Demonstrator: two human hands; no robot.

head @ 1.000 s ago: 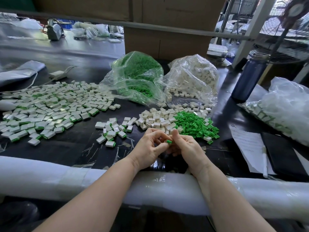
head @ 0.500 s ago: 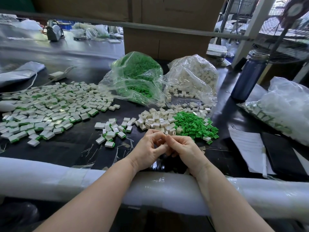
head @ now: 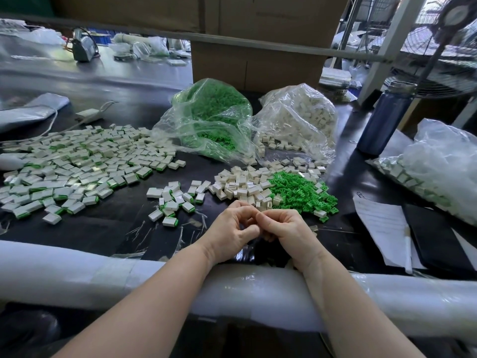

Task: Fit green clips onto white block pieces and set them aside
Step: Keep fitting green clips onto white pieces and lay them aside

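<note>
Nearest the camera, 2 bare forearms cross a white padded rail (head: 77, 275) along the table's front edge. Just past it, over the black table (head: 108, 228), the left hand (head: 229, 235) and the right hand (head: 289, 228) meet fingertip to fingertip. Fingers of both hands are curled inward, tips pressed together as if pinching something small; whatever is between them is hidden, so what they hold cannot be told.

Just beyond the hands: a loose heap of white blocks (head: 245, 184), touching a heap of green clips (head: 299, 192) on its right. Left of these, a small cluster of finished pieces (head: 175, 197), white with a green end showing. Further left, well apart from the hands, a wide spread of finished pieces (head: 77, 166) covers the table.

Right side: a sheet of paper (head: 382, 223) beside a flat black item (head: 438, 239), and a clear bag (head: 438, 161) of pale parts.

Behind the heaps: 1 clear bag of green clips (head: 211, 117) and 1 clear bag of white blocks (head: 296, 117), side by side, mouths open toward the heaps. A dark blue bottle (head: 384, 117) stands upright to the right. Far back, a cardboard box (head: 258, 60) and a fan (head: 438, 73).
</note>
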